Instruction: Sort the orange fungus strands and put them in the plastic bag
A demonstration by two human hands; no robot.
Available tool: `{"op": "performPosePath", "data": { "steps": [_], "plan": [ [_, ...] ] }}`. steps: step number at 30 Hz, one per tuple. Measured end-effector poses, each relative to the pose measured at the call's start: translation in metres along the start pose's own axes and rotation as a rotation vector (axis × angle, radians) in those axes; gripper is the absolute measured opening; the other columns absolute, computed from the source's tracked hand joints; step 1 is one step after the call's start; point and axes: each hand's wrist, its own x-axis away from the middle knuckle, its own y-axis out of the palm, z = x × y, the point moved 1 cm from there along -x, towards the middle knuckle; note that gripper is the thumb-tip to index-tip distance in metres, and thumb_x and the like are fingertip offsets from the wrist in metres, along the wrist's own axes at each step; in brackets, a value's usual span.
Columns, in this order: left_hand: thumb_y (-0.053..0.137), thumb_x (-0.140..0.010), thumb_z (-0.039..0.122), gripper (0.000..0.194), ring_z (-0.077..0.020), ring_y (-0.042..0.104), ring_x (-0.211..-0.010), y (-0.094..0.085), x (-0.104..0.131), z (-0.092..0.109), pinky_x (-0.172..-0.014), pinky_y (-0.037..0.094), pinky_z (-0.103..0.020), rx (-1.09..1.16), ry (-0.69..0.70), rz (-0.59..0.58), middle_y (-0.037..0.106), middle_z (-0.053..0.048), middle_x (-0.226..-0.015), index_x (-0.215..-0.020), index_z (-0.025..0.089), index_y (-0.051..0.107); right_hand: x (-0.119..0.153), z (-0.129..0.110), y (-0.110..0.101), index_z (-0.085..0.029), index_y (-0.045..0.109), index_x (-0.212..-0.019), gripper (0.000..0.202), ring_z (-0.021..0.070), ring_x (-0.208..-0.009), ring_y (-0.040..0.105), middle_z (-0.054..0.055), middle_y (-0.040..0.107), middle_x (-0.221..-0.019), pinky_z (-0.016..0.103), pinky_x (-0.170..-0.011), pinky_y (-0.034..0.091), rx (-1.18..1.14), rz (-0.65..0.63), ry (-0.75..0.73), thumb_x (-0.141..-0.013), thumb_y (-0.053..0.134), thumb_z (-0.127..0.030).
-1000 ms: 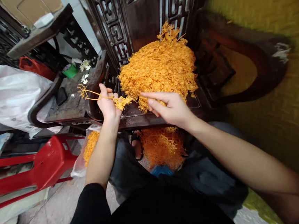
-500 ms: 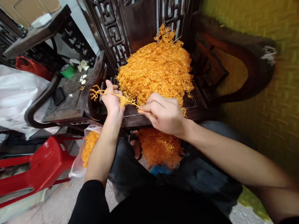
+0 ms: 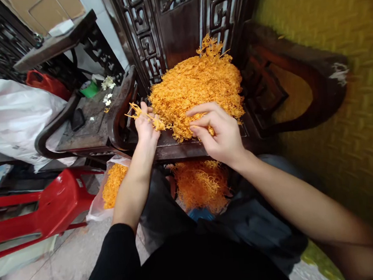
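A large heap of orange branching pieces [image 3: 197,84] lies on the seat of a dark carved wooden chair [image 3: 180,33]. At the heap's left front, my left hand [image 3: 147,125] is closed on an orange branching piece [image 3: 137,111], whose thin ends stick out to the left and right. My right hand [image 3: 220,130] hovers over the front of the heap, thumb and fingers apart; nothing can be made out between them. More orange strands [image 3: 202,186] sit below the seat, between the knees, above something blue [image 3: 200,214].
At left are a red plastic stool [image 3: 56,201], a clear bag of orange pieces [image 3: 114,187] and a white bag [image 3: 11,116]. Green tape [image 3: 89,88] and white bits rest on a side seat. The chair's curved arm [image 3: 318,76] is at right.
My right hand has moved right and slightly up, away from my left hand, and its fingers have opened off the strand. The view has shifted slightly.
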Motion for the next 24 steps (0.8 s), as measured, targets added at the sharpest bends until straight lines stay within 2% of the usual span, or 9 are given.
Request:
{"op": "performPosePath", "data": {
  "steps": [3, 6, 9, 12, 15, 17, 19, 22, 24],
  "plan": [
    [0.074, -0.091, 0.054, 0.051, -0.004, 0.026, -0.033, 0.011, 0.014, -0.01, -0.037, 0.019, -0.02, -0.021, 0.037, -0.056, 0.029, 0.012, -0.042, -0.063, 0.018, 0.051, -0.001, 0.007, 0.004, -0.02, 0.076, -0.11, 0.023, 0.0202, -0.088, 0.069, 0.008, 0.074, -0.098, 0.038, -0.082, 0.056, -0.089, -0.108, 0.072, -0.102, 0.056, -0.022],
    [0.076, -0.09, 0.052, 0.052, -0.0037, 0.03, -0.035, 0.019, 0.022, -0.017, -0.039, 0.022, -0.019, -0.077, 0.09, -0.093, 0.038, 0.009, -0.044, -0.061, 0.017, 0.052, 0.0, 0.008, 0.005, -0.017, 0.075, -0.129, 0.033, 0.0172, -0.08, 0.064, 0.006, 0.07, -0.091, 0.034, -0.077, 0.053, -0.101, -0.109, 0.1, -0.104, 0.056, -0.025],
    [0.077, -0.09, 0.046, 0.048, -0.0053, 0.037, -0.04, 0.025, 0.032, -0.022, -0.042, 0.026, -0.019, -0.165, 0.136, -0.107, 0.045, 0.006, -0.047, -0.059, 0.016, 0.056, 0.0, 0.01, 0.003, -0.019, 0.078, -0.126, 0.036, 0.0161, -0.074, 0.059, 0.003, 0.062, -0.081, 0.033, -0.074, 0.052, -0.054, -0.06, 0.111, -0.098, 0.069, -0.04],
    [0.08, -0.089, 0.035, 0.048, -0.0047, 0.037, -0.043, 0.029, 0.046, -0.026, -0.044, 0.027, -0.018, -0.228, 0.17, -0.125, 0.046, 0.006, -0.047, -0.054, 0.015, 0.054, -0.002, 0.014, 0.002, -0.023, 0.075, -0.133, 0.054, 0.0163, -0.072, 0.055, 0.001, 0.058, -0.082, 0.033, -0.073, 0.052, 0.059, -0.055, 0.097, -0.089, 0.077, -0.054],
    [0.081, -0.088, 0.028, 0.046, -0.0036, 0.037, -0.042, 0.032, 0.052, -0.03, -0.044, 0.025, -0.017, -0.277, 0.182, -0.2, 0.048, 0.005, -0.047, -0.053, 0.014, 0.055, -0.002, 0.014, 0.0, -0.025, 0.078, -0.125, 0.038, 0.0166, -0.077, 0.058, 0.004, 0.061, -0.089, 0.032, -0.073, 0.051, 0.176, -0.132, 0.039, -0.097, 0.069, -0.048],
    [0.079, -0.09, 0.028, 0.044, -0.0037, 0.039, -0.041, 0.032, 0.043, -0.031, -0.043, 0.025, -0.017, -0.278, 0.16, -0.193, 0.048, 0.005, -0.047, -0.055, 0.014, 0.057, -0.001, 0.007, -0.002, -0.025, 0.081, -0.106, 0.025, 0.016, -0.076, 0.06, 0.005, 0.063, -0.088, 0.031, -0.071, 0.05, 0.199, -0.162, -0.026, -0.102, 0.062, -0.041],
    [0.076, -0.093, 0.032, 0.046, -0.0043, 0.036, -0.037, 0.03, 0.026, -0.029, -0.04, 0.023, -0.018, -0.23, 0.092, -0.106, 0.043, 0.006, -0.043, -0.056, 0.015, 0.055, 0.003, -0.004, -0.006, -0.027, 0.08, -0.092, 0.026, 0.0151, -0.071, 0.059, 0.004, 0.063, -0.081, 0.031, -0.067, 0.05, 0.178, -0.12, -0.113, -0.102, 0.061, -0.041],
    [0.071, -0.097, 0.041, 0.052, -0.0046, 0.03, -0.033, 0.02, -0.002, -0.019, -0.037, 0.022, -0.019, -0.097, -0.076, 0.026, 0.034, 0.009, -0.041, -0.057, 0.018, 0.047, 0.006, -0.017, -0.015, -0.029, 0.075, -0.093, 0.014, 0.0143, -0.065, 0.06, 0.002, 0.064, -0.078, 0.03, -0.061, 0.052, 0.074, 0.056, -0.258, -0.099, 0.066, -0.037],
    [0.069, -0.097, 0.048, 0.053, -0.0048, 0.028, -0.033, 0.013, -0.009, -0.01, -0.036, 0.023, -0.02, -0.017, -0.176, 0.004, 0.029, 0.01, -0.041, -0.06, 0.019, 0.045, 0.004, -0.017, -0.02, -0.027, 0.072, -0.095, 0.006, 0.0167, -0.073, 0.066, 0.004, 0.068, -0.085, 0.033, -0.065, 0.055, 0.03, 0.201, -0.252, -0.097, 0.067, -0.029]
  ]
}}
